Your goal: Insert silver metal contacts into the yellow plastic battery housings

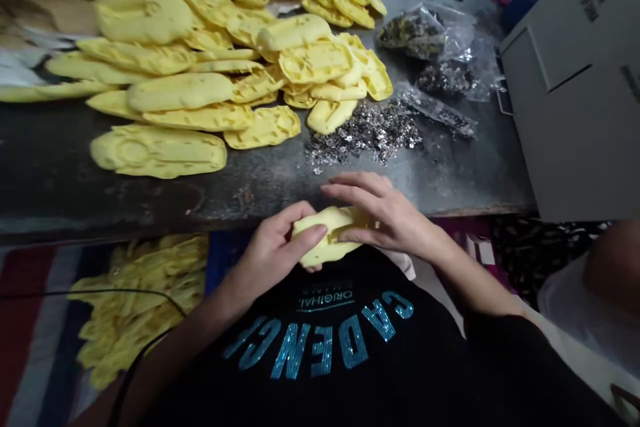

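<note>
A pale yellow moulded plastic shell [320,250] is held above my lap, just off the table's front edge. My left hand [280,240] grips its left end, thumb on top and the other fingers around the far side and underneath. My right hand [385,213] arches over the right end of the shell. Its thumb lies against the shell, while the upper fingers stretch out apart above it. Part of the shell is hidden under this hand. Beyond my hands, small shiny metal pieces [370,133] lie in a loose heap on the table.
Many similar yellow shells [180,93] are piled across the dark table [250,197]. Clear plastic bags [450,40] of small parts lie behind the metal heap. A grey box [575,93] stands at right. More yellow pieces [145,300] lie below, near a black cable [125,293].
</note>
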### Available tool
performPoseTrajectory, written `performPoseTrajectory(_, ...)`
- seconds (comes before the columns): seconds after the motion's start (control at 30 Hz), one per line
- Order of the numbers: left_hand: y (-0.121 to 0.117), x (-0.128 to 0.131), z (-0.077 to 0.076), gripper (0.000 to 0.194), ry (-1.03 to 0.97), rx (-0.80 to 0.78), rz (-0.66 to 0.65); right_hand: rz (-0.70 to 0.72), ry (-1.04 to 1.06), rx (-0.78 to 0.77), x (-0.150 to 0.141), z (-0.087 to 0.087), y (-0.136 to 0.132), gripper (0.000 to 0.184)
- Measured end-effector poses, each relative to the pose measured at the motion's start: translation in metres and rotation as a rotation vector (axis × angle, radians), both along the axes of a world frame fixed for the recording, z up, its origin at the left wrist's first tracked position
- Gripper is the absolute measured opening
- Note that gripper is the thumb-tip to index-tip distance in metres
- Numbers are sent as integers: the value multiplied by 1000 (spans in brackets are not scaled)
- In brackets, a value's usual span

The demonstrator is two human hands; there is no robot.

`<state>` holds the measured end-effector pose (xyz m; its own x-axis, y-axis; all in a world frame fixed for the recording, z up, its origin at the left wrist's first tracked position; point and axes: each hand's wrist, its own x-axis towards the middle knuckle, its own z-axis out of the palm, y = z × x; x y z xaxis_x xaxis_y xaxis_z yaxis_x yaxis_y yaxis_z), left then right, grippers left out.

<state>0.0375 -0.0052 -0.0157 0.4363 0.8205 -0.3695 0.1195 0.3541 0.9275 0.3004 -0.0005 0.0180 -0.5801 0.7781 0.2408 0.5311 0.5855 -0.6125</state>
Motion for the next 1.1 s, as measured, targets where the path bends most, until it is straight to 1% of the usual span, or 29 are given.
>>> performPoseTrajectory(0.03,-7,-5,-3,41,-40,-92,47,-96,68,40,12,-12,-10,52)
performPoseTrajectory(0.07,-12,-9,-5,42,-87,-168,91,-226,121,65,27,-23,-16,42)
performPoseTrajectory(0.1,-14,-12,-7,42,-131,-227,135,-379,150,97,43,-33,-19,27)
performPoseTrajectory(0.13,-15,-13,-7,42,-173,-270,164,-534,145,127,60,-42,-18,14)
performPoseTrajectory(0.17,-14,-14,-6,40,-211,-303,177,-651,108,154,76,-49,-14,9)
performPoseTrajectory(0.2,-12,-14,-5,38,-244,-326,182,-717,64,167,89,-55,-7,9)
performPoseTrajectory(0.23,-9,-12,-4,36,-268,-338,184,-727,19,152,98,-61,2,10)
performPoseTrajectory(0.3,-5,-7,-1,32,-295,-340,202,-702,-61,136,106,-68,23,16)
performPoseTrajectory(0.37,-4,-2,2,29,-301,-327,247,-654,-133,130,101,-72,41,30)
performPoseTrajectory(0.43,-4,2,4,28,-285,-326,297,-602,-195,122,91,-74,50,40)
performPoseTrajectory(0.5,-5,3,5,29,-260,-330,336,-551,-213,102,84,-73,50,38)
performPoseTrajectory(0.57,-4,2,5,29,-245,-330,351,-545,-168,84,83,-71,41,32)
performPoseTrajectory(0.63,-2,1,5,31,-244,-322,360,-604,-112,99,85,-70,29,26)
performPoseTrajectory(0.7,1,3,4,34,-244,-315,366,-664,-98,129,86,-69,19,17)
performPoseTrajectory(0.77,3,5,5,36,-241,-313,357,-675,-123,144,83,-70,13,11)
performPoseTrajectory(0.9,6,12,5,38,-260,-301,353,-639,-161,141,71,-73,19,11)
performPoseTrajectory(1.03,4,14,3,32,-286,-289,356,-623,-219,158,63,-70,29,8)
performPoseTrajectory(1.1,2,13,1,29,-275,-296,368,-581,-227,152,62,-67,29,11)
